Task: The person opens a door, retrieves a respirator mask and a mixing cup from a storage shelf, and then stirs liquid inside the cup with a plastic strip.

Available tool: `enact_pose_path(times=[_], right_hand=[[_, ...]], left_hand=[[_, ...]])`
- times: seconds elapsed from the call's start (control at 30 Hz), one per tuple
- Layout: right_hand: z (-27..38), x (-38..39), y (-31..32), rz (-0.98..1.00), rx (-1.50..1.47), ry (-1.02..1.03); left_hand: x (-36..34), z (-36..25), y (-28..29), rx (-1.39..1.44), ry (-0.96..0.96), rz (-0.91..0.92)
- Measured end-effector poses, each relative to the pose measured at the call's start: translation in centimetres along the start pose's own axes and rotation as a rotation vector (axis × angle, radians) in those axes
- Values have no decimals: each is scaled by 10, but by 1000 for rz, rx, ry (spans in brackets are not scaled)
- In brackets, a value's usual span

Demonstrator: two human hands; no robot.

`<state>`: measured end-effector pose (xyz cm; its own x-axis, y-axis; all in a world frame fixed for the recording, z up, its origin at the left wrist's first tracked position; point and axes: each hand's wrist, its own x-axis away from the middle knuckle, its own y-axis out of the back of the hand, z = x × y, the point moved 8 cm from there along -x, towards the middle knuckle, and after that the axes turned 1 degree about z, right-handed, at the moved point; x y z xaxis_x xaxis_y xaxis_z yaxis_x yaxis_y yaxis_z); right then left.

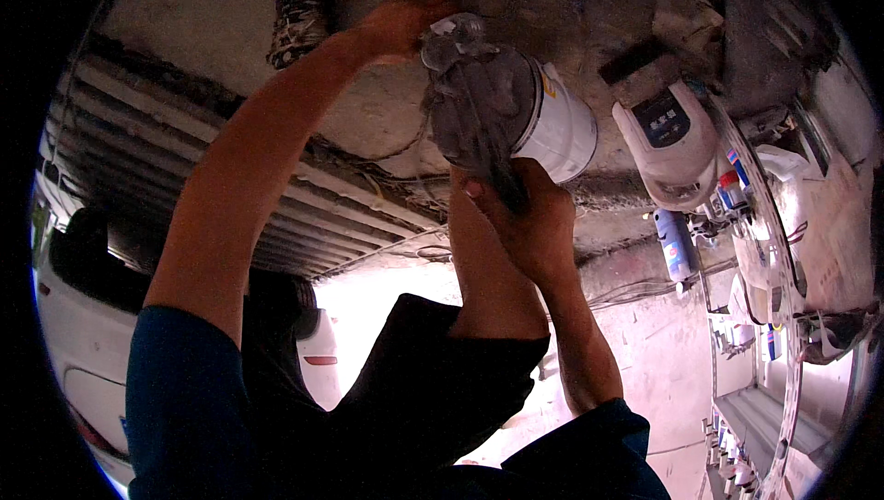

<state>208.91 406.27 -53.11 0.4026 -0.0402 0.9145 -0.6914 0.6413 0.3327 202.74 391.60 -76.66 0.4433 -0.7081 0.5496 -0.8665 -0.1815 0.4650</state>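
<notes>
A white bucket [564,132] leans at upper centre, its near end covered in thick grey paste [479,104]. My right hand [539,224] is closed on the dark handle of a spatula-like tool [502,178], which points up into the paste. Its far end is coated and hard to make out. At the far left side of the bucket my left hand [405,29] is closed at a grey-smeared, pale-edged piece [456,40]. The fingers of that hand are partly hidden, and I cannot tell what the piece is.
To the right stands a pale machine with a dark panel [668,122]. Beside it are a blue spray can [677,247] and a rack [750,408] with tools. A ribbed metal shutter [322,215] and a white car [92,343] are at left. A shoe [304,17] shows above.
</notes>
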Motion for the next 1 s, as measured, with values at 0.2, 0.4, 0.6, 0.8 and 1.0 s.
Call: enact_pose_path(times=[0.2,0.4,0.6,0.8,1.0], right_hand=[[-31,15,22,-138,-53,144],[-91,28,62,-337,-541,72],[-110,2,125,-700,-1073,8],[-136,-64,160,-847,-1488,126],[-191,-131,157,-1008,-981,39]], left_hand=[[5,-4,22,98,134,-38],[17,-21,60,290,217,-175],[30,-44,131,427,223,-386],[52,-65,196,644,198,-593],[68,-80,240,526,90,-801]])
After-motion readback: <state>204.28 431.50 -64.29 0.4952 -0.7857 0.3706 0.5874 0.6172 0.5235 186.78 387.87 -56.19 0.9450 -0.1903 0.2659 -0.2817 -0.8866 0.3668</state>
